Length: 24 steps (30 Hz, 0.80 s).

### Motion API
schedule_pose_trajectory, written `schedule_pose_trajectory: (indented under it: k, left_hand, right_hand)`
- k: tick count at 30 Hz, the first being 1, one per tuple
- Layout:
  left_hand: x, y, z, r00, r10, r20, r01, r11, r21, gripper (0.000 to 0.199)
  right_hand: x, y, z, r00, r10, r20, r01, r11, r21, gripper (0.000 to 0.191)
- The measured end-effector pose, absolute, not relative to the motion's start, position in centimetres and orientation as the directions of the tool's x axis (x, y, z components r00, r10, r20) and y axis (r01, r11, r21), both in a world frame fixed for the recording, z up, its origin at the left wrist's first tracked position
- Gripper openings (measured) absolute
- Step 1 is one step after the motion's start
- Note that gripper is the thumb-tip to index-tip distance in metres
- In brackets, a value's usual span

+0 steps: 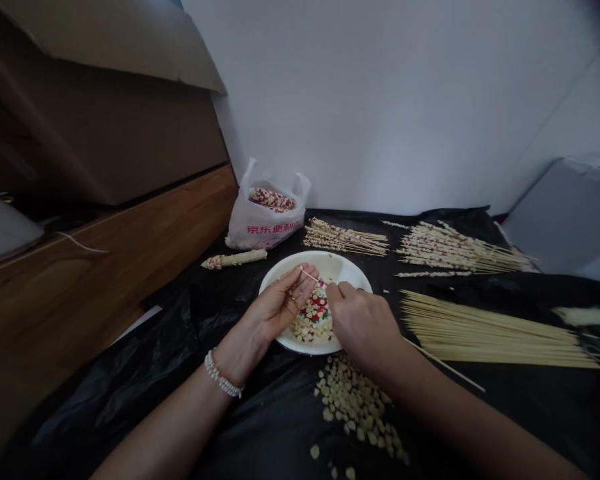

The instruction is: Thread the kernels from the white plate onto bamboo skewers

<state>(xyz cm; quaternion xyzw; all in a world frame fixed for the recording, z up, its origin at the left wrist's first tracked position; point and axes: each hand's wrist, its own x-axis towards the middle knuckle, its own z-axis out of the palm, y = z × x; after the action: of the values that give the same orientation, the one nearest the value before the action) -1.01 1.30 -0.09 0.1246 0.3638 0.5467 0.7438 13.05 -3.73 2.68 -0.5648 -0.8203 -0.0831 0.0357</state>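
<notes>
My right hand, back up, is closed around a thin bamboo skewer. Its long end runs back under my right forearm. At the other end, the thin tip reaches the fingers of my left hand, which is palm up over a white bowl. There the thumb bends in towards the tip; any piece pinched between is too small to name. Inside the bowl lie pale and red kernel-like pieces over a red and green pattern. A pile of pale pieces is on the black sheet below my right hand.
Plain skewers lie to the right. Behind are threaded bundles and a smaller bundle. A white plastic bag holds more; a short bundle lies before it. Black sheeting covers the surface. A cardboard box stands left.
</notes>
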Motion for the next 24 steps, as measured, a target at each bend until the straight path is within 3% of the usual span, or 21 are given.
schedule_pose_trajectory:
  k: [15,24]
  left_hand:
    - [-1.36,1.47,-0.28,0.230,0.867,-0.442,-0.749,0.447,0.488,0.018]
    - [-1.47,1.66,-0.26,0.218,0.887,-0.407,-0.738,0.422,0.526,0.015]
  right_hand:
    - [13.14,-3.70,2.63,-0.373,0.908,0.190,0.928,0.360,0.098,0.023]
    - [13.11,-4.09,3.20,-0.365,0.914,0.177,0.931,0.355,0.087,0.024]
